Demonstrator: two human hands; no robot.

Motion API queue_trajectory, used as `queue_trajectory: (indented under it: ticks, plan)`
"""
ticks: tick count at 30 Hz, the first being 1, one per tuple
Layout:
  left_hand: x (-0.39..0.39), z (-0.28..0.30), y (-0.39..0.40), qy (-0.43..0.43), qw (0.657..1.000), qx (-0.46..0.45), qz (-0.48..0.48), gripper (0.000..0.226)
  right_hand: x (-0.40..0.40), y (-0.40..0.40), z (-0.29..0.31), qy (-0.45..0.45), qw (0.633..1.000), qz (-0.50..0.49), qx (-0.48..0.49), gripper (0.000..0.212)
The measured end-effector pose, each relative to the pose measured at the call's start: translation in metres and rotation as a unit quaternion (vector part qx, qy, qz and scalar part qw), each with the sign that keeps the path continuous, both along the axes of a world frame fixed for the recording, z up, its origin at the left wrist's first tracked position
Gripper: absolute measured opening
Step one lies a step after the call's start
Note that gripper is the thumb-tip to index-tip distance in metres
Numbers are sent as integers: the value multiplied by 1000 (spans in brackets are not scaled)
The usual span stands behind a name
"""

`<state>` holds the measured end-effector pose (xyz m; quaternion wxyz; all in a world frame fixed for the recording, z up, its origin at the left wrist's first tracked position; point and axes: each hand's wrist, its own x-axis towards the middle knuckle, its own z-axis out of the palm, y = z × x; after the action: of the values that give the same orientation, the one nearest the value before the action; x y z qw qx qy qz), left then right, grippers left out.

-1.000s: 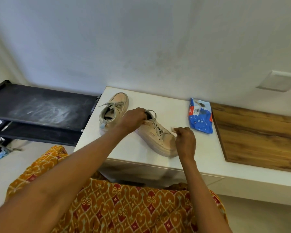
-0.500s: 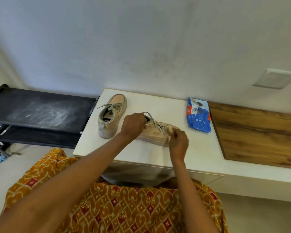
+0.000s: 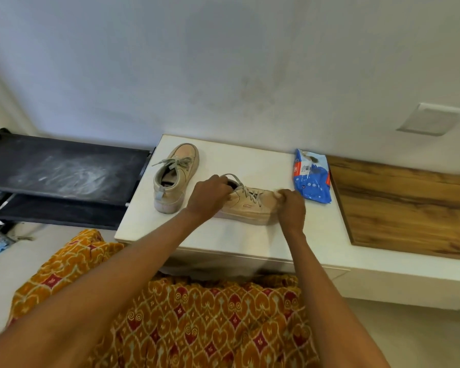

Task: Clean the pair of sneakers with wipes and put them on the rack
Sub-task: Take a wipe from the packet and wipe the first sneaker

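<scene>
Under the right hand (image 3: 291,208), the sneaker (image 3: 246,205) toe is hidden.

Two beige sneakers (image 3: 176,176) (image 3: 246,205), one blue pack of wipes (image 3: 311,181), one black rack (image 3: 61,176), one white counter (image 3: 239,235) and two hands (image 3: 207,197) (image 3: 291,208) are counted.

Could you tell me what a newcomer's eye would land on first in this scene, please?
Probably the two hands working a beige sneaker on the white counter: the left hand grips its heel end, the right hand presses a wipe to its toe. The second sneaker sits to the left, a blue wipes pack to the right, and a dusty black rack stands far left.
</scene>
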<state>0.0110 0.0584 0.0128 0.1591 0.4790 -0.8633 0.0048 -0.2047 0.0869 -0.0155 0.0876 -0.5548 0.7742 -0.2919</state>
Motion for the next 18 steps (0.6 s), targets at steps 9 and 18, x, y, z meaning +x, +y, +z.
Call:
queue_trajectory:
  ticks: [9,18]
  plan:
    - [15,4,-1,-12,998,52,15,23,60,36,-23,-103,988,-89,-69,35]
    - [24,14,22,72,996,41,-23,19,103,23,-5,-270,947,-100,-146,24]
